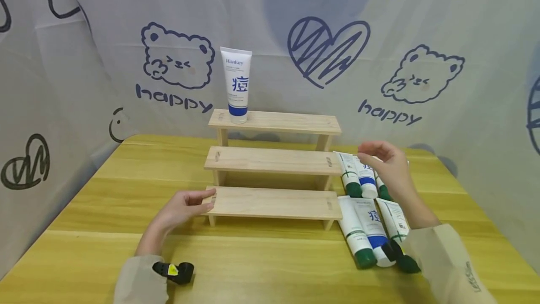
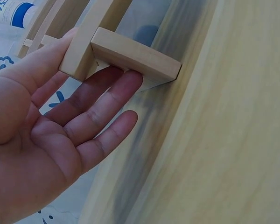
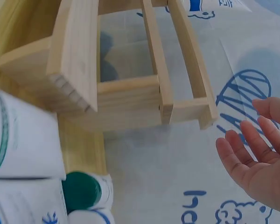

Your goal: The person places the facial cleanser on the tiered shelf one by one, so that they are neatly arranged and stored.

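The three-step wooden rack (image 1: 273, 161) is probably being held steady, the left hand (image 1: 181, 209) with fingers clamped on its low left edge; the right hand (image 1: 389, 165), fingers apart, may next need a squeeze tube (image 1: 356, 230).

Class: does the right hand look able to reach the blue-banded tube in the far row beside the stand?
Probably yes: the right hand is empty and near the blue-banded tube, which has nothing visible lying on it.

Stepped rack (image 1: 272, 159): was smooth, matt, finely grained wood.
Tabletop (image 1: 253, 266): looked like smooth, faintly glossy wood.
Upright tube (image 1: 237, 72): seemed smooth plastic.
Backdrop (image 1: 253, 3): was matt, creased cloth.
Sleeves (image 1: 443, 259): looked like matt cloth.
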A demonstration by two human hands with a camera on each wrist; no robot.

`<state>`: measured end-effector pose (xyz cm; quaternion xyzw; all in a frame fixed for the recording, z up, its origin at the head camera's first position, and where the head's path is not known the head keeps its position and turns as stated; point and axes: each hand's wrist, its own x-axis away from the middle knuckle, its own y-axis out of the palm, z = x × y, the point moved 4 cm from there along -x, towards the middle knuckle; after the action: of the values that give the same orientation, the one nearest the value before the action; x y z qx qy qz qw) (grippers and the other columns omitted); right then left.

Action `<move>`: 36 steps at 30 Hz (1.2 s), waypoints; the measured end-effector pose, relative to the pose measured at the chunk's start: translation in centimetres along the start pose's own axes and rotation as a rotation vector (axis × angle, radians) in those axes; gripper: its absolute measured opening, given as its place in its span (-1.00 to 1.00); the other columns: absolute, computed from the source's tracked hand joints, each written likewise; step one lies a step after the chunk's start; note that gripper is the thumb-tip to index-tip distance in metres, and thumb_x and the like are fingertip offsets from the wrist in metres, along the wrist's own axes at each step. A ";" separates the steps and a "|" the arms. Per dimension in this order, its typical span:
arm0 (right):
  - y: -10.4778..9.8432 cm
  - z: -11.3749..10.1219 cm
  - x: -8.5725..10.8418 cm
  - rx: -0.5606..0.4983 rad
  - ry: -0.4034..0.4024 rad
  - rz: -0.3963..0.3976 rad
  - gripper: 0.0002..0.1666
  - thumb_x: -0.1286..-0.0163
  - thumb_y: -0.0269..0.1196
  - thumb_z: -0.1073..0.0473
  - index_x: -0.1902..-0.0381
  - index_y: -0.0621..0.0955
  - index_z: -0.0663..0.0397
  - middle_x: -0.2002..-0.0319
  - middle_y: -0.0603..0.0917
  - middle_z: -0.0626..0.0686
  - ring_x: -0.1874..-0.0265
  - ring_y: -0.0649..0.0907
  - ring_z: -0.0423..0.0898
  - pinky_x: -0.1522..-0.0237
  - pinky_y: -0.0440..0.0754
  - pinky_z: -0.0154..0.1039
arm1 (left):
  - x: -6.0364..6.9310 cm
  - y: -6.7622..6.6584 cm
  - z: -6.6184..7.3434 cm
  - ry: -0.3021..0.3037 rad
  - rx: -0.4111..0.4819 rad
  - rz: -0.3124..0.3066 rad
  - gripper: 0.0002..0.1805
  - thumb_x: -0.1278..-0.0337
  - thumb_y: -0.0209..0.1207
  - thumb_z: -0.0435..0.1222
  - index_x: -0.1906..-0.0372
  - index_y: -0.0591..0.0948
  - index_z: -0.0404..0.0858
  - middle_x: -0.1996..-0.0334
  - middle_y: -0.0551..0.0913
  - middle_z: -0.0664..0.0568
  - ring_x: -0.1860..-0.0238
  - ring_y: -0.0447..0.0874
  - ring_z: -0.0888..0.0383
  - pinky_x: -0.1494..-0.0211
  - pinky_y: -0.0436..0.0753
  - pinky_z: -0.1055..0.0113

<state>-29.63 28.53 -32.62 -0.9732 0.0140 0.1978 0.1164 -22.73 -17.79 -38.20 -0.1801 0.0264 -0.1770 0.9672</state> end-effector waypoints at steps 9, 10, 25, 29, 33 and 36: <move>-6.0 8.4 0.2 0.216 0.025 0.076 -0.62 -0.17 0.27 0.08 0.04 0.56 0.01 0.08 0.57 0.06 0.12 0.51 -0.06 0.15 0.51 -0.38 | -0.1 0.0 -0.1 -0.011 0.014 0.000 -0.47 -0.13 0.14 -0.22 -0.17 0.37 -0.40 -0.21 0.28 -0.23 -0.25 0.08 -0.16 -0.18 0.24 0.03; -6.5 9.3 0.3 0.261 0.014 0.096 -0.61 -0.16 0.28 0.03 0.05 0.56 -0.02 0.09 0.57 0.04 0.14 0.52 -0.07 0.21 0.52 -0.42 | -0.1 0.0 -0.2 -0.012 0.014 0.001 -0.47 -0.13 0.14 -0.22 -0.17 0.37 -0.40 -0.21 0.28 -0.23 -0.25 0.08 -0.16 -0.18 0.24 0.03; -10.2 8.0 6.1 0.357 0.091 0.150 -0.60 -0.16 0.27 0.02 0.10 0.55 0.11 0.18 0.59 0.04 0.25 0.56 -0.16 0.29 0.51 -0.51 | 0.0 0.0 0.1 -0.016 0.006 -0.003 -0.46 -0.13 0.14 -0.21 -0.17 0.37 -0.40 -0.21 0.27 -0.24 -0.24 0.08 -0.18 -0.16 0.27 0.03; -11.1 8.3 6.9 0.398 0.067 0.150 -0.63 -0.16 0.28 0.05 0.12 0.56 0.12 0.22 0.61 0.01 0.28 0.57 -0.21 0.31 0.52 -0.52 | 0.0 0.0 0.2 -0.012 0.012 -0.006 -0.46 -0.14 0.14 -0.22 -0.17 0.37 -0.42 -0.21 0.27 -0.24 -0.24 0.07 -0.19 -0.16 0.28 0.04; -11.9 8.9 7.6 0.426 0.072 0.151 -0.64 -0.15 0.28 0.08 0.13 0.55 0.14 0.22 0.61 0.00 0.28 0.57 -0.22 0.31 0.51 -0.54 | 0.0 0.0 0.1 -0.009 0.022 -0.007 -0.47 -0.13 0.14 -0.24 -0.17 0.37 -0.43 -0.21 0.27 -0.25 -0.25 0.07 -0.18 -0.15 0.30 0.06; -12.6 9.4 8.3 0.476 0.089 0.148 -0.65 -0.16 0.27 0.06 0.14 0.54 0.11 0.22 0.59 -0.02 0.27 0.55 -0.25 0.31 0.48 -0.58 | 0.0 0.0 0.0 -0.016 0.019 -0.006 -0.47 -0.13 0.14 -0.23 -0.17 0.37 -0.41 -0.21 0.27 -0.24 -0.24 0.07 -0.18 -0.13 0.32 0.09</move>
<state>-24.61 43.11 -41.48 -0.9224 0.1368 0.1539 0.3267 -22.77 -17.76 -38.16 -0.1723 0.0165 -0.1788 0.9686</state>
